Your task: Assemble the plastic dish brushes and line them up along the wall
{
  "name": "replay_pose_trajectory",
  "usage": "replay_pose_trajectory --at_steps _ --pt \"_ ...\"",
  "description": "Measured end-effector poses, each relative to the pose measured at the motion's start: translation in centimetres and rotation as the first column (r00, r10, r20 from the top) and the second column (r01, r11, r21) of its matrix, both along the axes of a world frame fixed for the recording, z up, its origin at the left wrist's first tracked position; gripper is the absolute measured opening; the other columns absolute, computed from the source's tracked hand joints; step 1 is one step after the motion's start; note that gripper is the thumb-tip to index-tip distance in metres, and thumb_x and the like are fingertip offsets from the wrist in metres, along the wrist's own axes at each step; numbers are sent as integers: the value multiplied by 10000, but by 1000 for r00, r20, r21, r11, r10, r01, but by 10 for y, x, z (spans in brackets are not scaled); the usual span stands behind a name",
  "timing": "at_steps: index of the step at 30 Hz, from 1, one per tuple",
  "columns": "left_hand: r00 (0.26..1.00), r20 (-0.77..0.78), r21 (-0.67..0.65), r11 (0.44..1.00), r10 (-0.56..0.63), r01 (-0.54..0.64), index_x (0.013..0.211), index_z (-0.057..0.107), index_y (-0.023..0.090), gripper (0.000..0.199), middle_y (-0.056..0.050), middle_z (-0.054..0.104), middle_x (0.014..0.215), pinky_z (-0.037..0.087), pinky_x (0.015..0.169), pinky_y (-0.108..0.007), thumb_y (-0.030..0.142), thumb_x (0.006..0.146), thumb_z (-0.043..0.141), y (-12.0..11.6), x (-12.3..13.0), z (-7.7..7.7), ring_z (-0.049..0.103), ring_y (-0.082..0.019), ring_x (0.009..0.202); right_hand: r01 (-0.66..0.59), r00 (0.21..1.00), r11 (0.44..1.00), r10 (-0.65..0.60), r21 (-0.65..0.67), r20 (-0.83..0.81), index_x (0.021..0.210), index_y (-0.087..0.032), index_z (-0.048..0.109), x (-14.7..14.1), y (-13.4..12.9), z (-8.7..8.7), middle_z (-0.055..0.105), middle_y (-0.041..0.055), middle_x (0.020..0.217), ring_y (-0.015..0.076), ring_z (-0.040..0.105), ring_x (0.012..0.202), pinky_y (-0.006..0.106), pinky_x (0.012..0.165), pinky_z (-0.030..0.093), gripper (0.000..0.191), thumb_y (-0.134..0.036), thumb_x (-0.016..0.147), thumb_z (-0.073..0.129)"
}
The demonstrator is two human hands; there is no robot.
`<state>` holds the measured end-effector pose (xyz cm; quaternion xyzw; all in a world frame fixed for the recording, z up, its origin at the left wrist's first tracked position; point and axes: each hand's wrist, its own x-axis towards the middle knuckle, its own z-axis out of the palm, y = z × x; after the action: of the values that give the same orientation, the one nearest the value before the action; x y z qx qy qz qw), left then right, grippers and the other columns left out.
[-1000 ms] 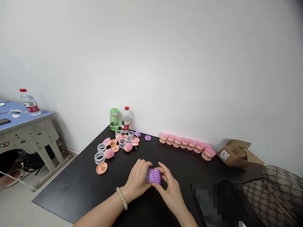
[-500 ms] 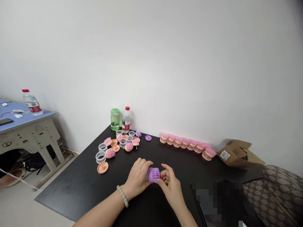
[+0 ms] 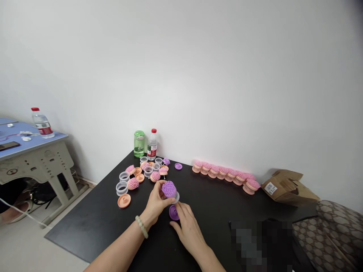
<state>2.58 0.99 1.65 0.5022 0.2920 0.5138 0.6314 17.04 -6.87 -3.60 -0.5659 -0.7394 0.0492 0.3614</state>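
Observation:
My left hand is closed around a purple bristle brush head, bristles up, with a translucent ring against its right side. Just below it, my right hand has its thumb and fingers at the edge of a round purple cap, gripping it low over the black table. To the left lie loose pink brush heads, translucent rings and peach caps. Another purple brush head and purple cap lie farther back.
A row of pink brushes stands along the wall. At the back left are a green container and a water bottle. On the right sit an opened cardboard box and a patterned cloth item.
The purple brush head has gone left and up in my left hand, and its bristles now point upward. My right hand has come off it and is now at a purple cap.

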Motion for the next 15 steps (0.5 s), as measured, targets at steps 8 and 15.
replay_pose_trajectory --at_steps 8,15 --pt "977 132 -63 983 -165 175 1005 570 183 608 -6 632 919 454 789 -313 242 523 936 -5 0 2 607 -169 855 118 983 993 -120 -19 -142 1184 -236 593 14 -4 6 644 79 1135 275 643 1075 418 923 562 485 -54 734 603" --pt "965 53 -109 960 -255 259 970 566 191 608 13 586 866 420 736 -278 299 503 941 -10 1 3 561 -154 813 239 898 968 -248 -70 -364 1243 -258 548 22 -9 14 712 36 1096 256 713 938 410 863 592 612 -206 668 747"
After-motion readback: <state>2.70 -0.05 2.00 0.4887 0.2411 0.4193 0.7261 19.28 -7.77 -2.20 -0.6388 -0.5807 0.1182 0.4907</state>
